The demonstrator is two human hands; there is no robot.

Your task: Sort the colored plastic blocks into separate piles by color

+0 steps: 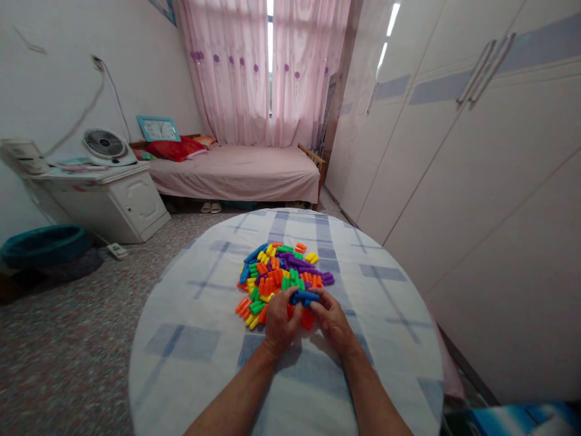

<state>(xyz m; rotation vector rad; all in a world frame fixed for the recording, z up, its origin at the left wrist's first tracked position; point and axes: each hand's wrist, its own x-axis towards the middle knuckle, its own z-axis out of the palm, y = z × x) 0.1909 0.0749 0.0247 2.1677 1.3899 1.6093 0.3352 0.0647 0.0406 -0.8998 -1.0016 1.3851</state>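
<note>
Over the checked tablecloth, left-hand grip and right-hand grip snug around blue pieces

Held pieces: blue
Pile: orange, yellow, green, purple, blue
Bench cloth: white, blue-grey plaid bands
Curtains: pink, purple motif row
Bedspread: plain pink
Pillow: red
Wardrobe: white, lilac-grey bands
Tub: teal
</note>
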